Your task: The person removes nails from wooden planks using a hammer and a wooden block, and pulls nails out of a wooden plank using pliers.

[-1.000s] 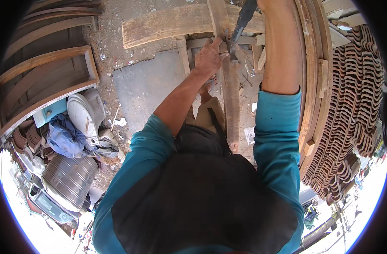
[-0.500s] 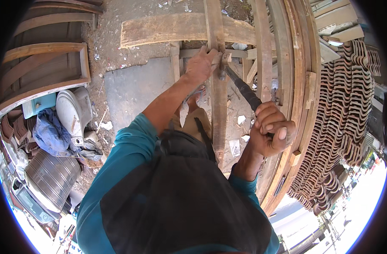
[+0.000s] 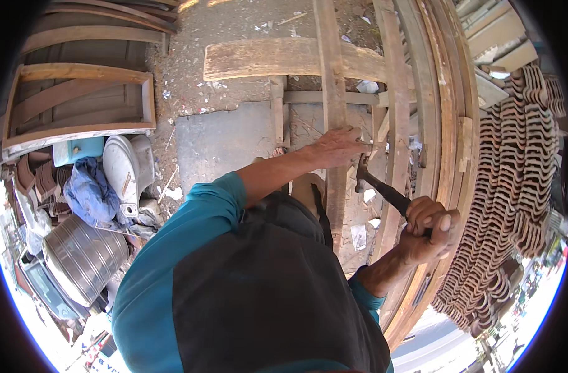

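Observation:
My left hand (image 3: 338, 149) lies across a long wooden beam (image 3: 335, 205) in front of me, fingers stretched toward its right edge and apart. Whether anything small is under the fingertips cannot be made out. In my right hand (image 3: 428, 225) is a hammer (image 3: 386, 194), fingers wrapped round the end of its black handle. Its dark head is just right of the beam, below my left fingertips. Beyond my hands, a wide weathered board (image 3: 265, 59) passes crosswise beneath the beam.
More long timbers (image 3: 445, 124) run along my right, with stacked clay roof tiles (image 3: 492, 186) past them. A flat grey sheet (image 3: 221, 133) covers ground ahead. Left are a framed wooden panel (image 3: 78, 127), a white toilet (image 3: 125, 171), blue cloth (image 3: 88, 193) and a ribbed metal drum (image 3: 88, 252).
My left hand has slid nearer along the beam, its fingers reaching past the right edge. The hammer head has come off the beam, moving right and nearer with my right hand. The view has shifted.

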Tool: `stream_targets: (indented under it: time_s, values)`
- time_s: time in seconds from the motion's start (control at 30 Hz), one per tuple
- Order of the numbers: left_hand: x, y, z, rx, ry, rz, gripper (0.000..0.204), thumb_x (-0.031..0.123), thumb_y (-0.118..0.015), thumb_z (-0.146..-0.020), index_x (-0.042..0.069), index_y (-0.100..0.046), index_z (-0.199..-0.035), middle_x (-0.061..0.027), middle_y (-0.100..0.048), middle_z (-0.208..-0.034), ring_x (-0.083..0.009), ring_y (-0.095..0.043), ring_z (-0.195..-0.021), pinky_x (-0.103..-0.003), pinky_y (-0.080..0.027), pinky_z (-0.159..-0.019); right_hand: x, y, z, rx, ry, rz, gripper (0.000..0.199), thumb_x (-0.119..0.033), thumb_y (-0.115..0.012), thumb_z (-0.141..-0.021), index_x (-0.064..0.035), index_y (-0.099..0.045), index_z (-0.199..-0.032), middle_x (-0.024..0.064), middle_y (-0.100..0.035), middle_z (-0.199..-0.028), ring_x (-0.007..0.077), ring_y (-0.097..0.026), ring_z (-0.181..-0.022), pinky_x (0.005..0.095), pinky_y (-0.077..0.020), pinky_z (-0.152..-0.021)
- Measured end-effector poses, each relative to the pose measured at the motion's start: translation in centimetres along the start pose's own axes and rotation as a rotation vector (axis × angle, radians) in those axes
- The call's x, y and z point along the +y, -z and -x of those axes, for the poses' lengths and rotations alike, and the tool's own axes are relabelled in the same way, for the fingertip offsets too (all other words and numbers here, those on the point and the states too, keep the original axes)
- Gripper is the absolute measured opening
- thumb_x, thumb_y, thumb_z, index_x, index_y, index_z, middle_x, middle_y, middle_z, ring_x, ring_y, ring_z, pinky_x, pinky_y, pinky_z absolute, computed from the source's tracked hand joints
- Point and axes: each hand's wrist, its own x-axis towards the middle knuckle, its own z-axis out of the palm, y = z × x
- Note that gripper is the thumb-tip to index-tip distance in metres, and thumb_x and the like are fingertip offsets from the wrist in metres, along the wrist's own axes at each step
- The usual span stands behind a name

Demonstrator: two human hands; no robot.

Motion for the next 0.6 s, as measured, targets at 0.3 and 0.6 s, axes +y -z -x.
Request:
stream_targets:
  time_s: [0.3,0.6]
  values:
    - [2.6,2.0,-1.2,-0.339,0.213,0.303,0.06,0.034,-0.067,-0.093,0.012,-0.05,-0.146,-0.0193,-0.066,-0.116,-0.0355,-0.064,-0.106,-0.046,-0.05,-0.094,2.1,2.0,0.9,0.03,-0.508,0.697,0.042,-0.026,-0.06,-0.104,-0.0065,-0.046,-0.07,-0.0044,-0.038,-0.059,0.004,-0.031,-0.053,0.0245,-0.025,-0.047]
    - [-3.1,6.6,-1.2,-0.56,0.679,0.842,0.06,0.045,-0.069,-0.09,0.003,-0.059,-0.131,-0.0218,-0.067,-0.113,-0.0347,-0.064,-0.109,-0.044,-0.05,-0.095,1.6,0.3,-1.9,0.151,-0.528,0.574,0.041,-0.025,-0.068,-0.1,-0.0064,-0.049,-0.069,-0.0037,-0.044,-0.057,0.0029,-0.036,-0.05,0.0235,-0.0301,-0.045]
